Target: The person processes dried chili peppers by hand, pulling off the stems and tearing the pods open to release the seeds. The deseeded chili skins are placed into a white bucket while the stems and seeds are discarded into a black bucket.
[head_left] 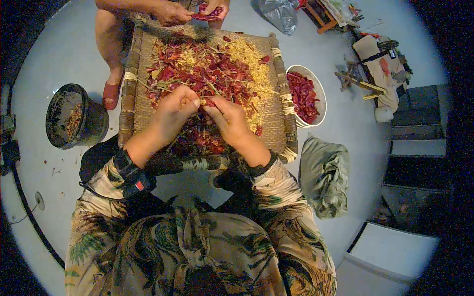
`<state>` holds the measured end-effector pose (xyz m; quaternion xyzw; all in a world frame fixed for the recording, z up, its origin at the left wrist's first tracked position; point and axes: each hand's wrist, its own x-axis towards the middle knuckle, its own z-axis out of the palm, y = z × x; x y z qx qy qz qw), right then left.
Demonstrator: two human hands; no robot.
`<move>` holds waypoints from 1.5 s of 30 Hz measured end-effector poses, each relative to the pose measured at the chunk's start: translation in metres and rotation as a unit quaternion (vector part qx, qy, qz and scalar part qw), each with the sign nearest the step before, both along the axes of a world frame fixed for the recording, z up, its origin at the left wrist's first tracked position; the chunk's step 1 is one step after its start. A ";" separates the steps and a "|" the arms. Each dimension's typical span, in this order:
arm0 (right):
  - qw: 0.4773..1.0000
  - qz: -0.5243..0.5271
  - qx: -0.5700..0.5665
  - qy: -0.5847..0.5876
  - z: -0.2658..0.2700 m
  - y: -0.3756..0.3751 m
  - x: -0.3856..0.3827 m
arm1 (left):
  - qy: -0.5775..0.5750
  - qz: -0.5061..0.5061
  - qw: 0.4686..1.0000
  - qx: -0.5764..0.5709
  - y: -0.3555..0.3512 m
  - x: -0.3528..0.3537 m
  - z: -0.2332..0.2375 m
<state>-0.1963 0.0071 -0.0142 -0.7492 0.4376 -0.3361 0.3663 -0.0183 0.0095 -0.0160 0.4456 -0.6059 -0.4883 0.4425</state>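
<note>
Over the woven tray, my two hands meet at a dried red chili. My left hand is closed, thumb and fingertips pinching at the chili's left end. From the other side my right hand is closed on the same chili, its thumb along the near edge. Fingers partly cover the chili, so its full shape is hidden. Below them lies a heap of torn red chili pieces mixed with stems, and yellow seeds spread to the right and far side.
A co-worker's hands hold a red chili at the tray's far edge. At right stand a white bucket of red chilies and a grey-green sack. A black bucket with scraps stands left, near a red slipper.
</note>
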 end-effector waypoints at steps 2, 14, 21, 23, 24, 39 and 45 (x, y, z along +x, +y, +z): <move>0.996 -0.009 -0.078 0.048 0.002 0.000 0.001 | -0.103 0.009 0.988 -0.114 0.003 0.003 0.004; 0.967 0.061 -0.178 0.173 0.005 0.001 -0.002 | -0.254 -0.084 0.958 -0.108 0.001 0.011 0.001; 0.963 0.043 -0.220 0.147 0.003 0.001 -0.001 | -0.103 -0.058 0.990 -0.082 -0.002 0.004 -0.014; 0.964 0.021 -0.228 0.134 0.001 0.004 0.000 | -0.052 -0.012 0.997 -0.049 0.003 -0.003 -0.006; 0.965 0.009 -0.231 0.121 0.001 0.005 0.002 | -0.014 -0.002 0.999 -0.033 0.005 -0.006 -0.007; 0.977 -0.122 0.064 -0.162 -0.014 0.012 0.023 | 0.237 0.019 0.968 0.075 0.013 -0.020 0.005; 0.955 -0.108 0.138 -0.241 -0.019 0.002 0.017 | 0.327 0.001 0.917 0.230 0.007 -0.015 0.020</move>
